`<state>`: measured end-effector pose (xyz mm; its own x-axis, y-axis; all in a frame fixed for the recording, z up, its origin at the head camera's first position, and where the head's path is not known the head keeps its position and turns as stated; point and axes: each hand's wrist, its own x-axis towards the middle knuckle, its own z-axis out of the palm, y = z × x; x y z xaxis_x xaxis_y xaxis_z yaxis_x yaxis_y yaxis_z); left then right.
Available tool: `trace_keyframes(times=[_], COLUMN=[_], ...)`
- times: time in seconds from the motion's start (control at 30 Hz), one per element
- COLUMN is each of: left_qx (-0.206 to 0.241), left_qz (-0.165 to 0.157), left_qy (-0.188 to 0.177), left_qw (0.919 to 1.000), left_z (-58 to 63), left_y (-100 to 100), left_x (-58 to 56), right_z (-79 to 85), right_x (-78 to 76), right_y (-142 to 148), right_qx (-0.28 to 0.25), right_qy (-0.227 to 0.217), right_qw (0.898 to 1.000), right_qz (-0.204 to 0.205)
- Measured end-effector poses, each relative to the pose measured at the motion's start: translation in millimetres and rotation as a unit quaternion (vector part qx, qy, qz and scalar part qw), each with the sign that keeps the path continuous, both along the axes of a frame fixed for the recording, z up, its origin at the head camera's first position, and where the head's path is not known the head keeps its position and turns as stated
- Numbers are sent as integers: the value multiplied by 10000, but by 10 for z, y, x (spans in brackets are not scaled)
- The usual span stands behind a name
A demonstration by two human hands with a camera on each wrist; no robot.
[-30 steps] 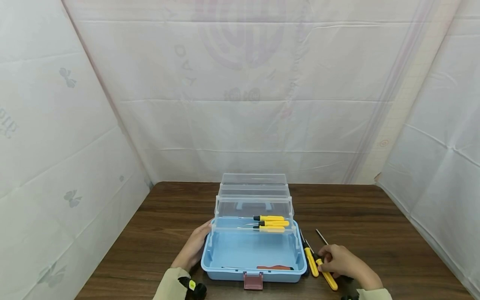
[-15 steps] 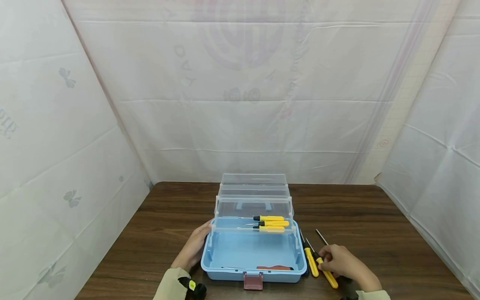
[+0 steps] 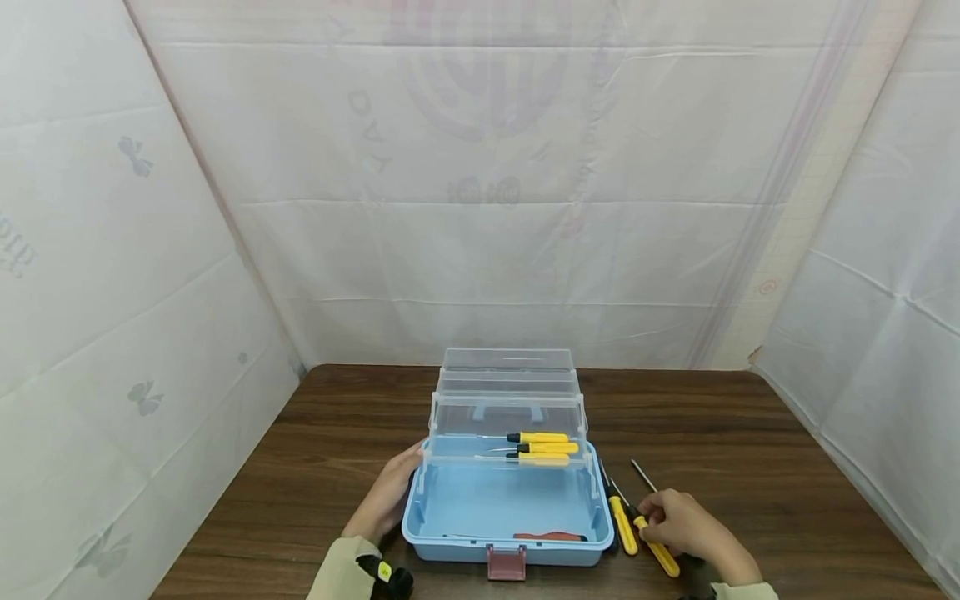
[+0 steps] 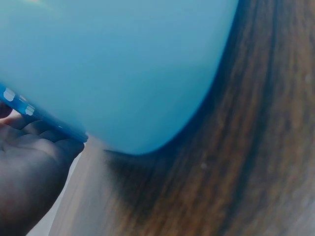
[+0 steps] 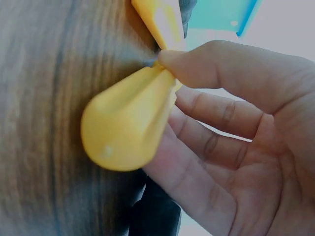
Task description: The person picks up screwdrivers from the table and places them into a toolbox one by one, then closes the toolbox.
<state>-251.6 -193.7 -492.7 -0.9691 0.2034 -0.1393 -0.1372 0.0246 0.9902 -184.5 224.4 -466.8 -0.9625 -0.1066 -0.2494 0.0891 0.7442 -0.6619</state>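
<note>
A blue toolbox point(image 3: 480, 492) stands with its lid raised and clear trays fanned out behind. My left hand point(image 3: 390, 492) holds its left side near the back corner; in the left wrist view, that hand point(image 4: 34, 157) has its fingers at the blue rim. With thumb and fingers my right hand point(image 3: 678, 525) pinches a yellow-handled screwdriver point(image 3: 662, 560) just right of the box. Close up, the right wrist view shows the thumb on the narrow neck of its yellow handle point(image 5: 125, 123). A second yellow-handled screwdriver point(image 3: 622, 525) lies between it and the box.
Several yellow-handled tools point(image 3: 543, 437) lie in the clear front tray. A red-handled tool point(image 3: 551, 536) lies along the box's front inside wall. Beyond my right hand, a metal shaft point(image 3: 642, 473) points away. A dark wooden table point(image 3: 322, 450) lies beneath, with white sheets point(image 3: 525, 250) around it.
The pinched screwdriver's handle has shifted very slightly to the right with my right hand on it. My left hand and the toolbox have stayed in place.
</note>
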Motion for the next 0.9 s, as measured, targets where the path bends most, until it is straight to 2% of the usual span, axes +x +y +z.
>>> trace_keyframes(times=[0.4, 0.67, 0.9], left_qx=[-29, -77, -21], left_qz=[-44, -113, -102], left_qy=[7, 79, 17], left_qw=[10000, 9999, 9999], left_z=[0, 13, 4], left_y=[-8, -6, -9], left_x=[16, 23, 19], right_z=[-11, 46, 97], right_x=[6, -23, -51], right_y=[8, -10, -18], right_qx=[7, 85, 81], right_qy=[125, -45, 41], right_qw=[9999, 9995, 9996], right_qz=[-31, -313, -256])
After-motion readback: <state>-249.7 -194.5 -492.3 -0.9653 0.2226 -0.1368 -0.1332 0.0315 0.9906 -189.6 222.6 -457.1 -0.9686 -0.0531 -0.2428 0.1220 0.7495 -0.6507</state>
